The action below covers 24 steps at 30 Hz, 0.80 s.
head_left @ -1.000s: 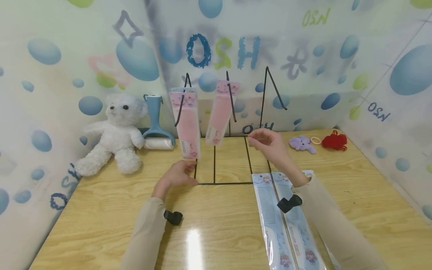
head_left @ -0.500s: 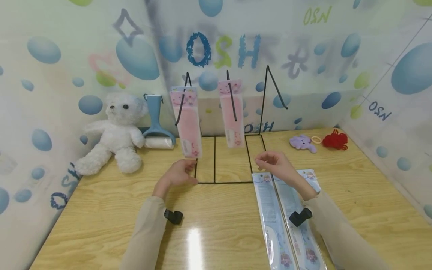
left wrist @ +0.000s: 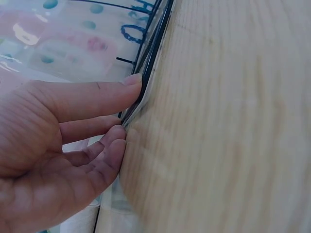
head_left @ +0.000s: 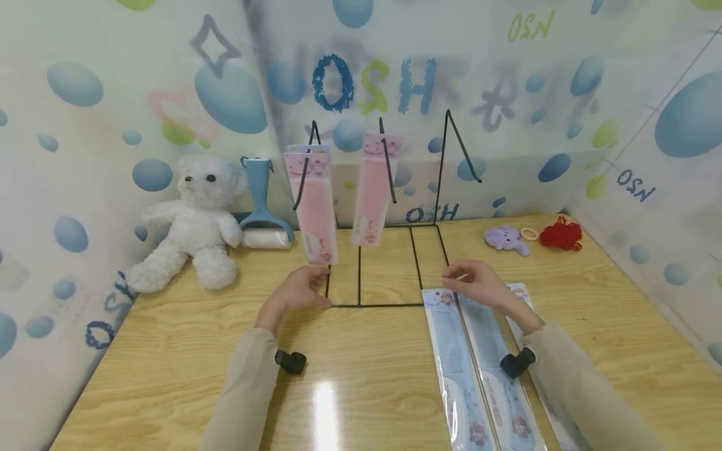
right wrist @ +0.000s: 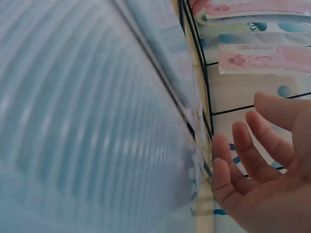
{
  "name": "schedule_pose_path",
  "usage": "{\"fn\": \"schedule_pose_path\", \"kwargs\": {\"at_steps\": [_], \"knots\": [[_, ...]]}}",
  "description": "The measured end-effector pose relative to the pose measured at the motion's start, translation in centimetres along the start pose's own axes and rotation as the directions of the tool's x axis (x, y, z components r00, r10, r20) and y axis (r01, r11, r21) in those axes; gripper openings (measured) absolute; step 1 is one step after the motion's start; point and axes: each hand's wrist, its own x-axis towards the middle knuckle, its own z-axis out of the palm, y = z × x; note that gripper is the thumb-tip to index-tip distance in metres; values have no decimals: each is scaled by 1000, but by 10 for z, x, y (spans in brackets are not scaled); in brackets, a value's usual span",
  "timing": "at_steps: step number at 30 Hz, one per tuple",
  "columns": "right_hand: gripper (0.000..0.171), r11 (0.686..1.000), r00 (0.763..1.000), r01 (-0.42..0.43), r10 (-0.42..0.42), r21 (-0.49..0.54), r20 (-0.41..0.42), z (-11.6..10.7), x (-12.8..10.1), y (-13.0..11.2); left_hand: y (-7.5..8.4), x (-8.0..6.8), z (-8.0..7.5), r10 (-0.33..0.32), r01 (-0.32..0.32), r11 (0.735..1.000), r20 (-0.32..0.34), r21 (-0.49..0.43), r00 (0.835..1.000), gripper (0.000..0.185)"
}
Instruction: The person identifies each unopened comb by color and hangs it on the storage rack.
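Two hands low, left hand pressing wire rack

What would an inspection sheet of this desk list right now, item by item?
Surface: wooden table, glare spot near front.
Job's things: wire rack with two pink comb packs hanging; blue comb packs lying flat.
Clutter: teddy bear, lint roller, purple toy, red yarn.
Hands: left hand touches rack base; right hand open above blue packs.
Cables: nothing seen.
Surroundings: bubble-print walls.
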Motion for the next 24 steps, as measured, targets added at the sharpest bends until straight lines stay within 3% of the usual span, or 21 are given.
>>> {"fn": "schedule_pose_path", "kwargs": {"at_steps": [8, 17, 24], "knots": [[15, 990, 1000, 0, 2, -141, 14, -6, 0, 6, 0, -1, 0, -6, 6, 1000, 2, 1, 1000, 71], [19, 969, 996, 67, -50, -236, 76, -6, 2, 6, -1, -1, 0, -11, 11, 1000, 3, 3, 1000, 71], [19, 953, 990, 72, -32, -295, 138, -4, 3, 5, 0, -1, 0, -10, 10, 1000, 7, 0, 1000, 71]]}}
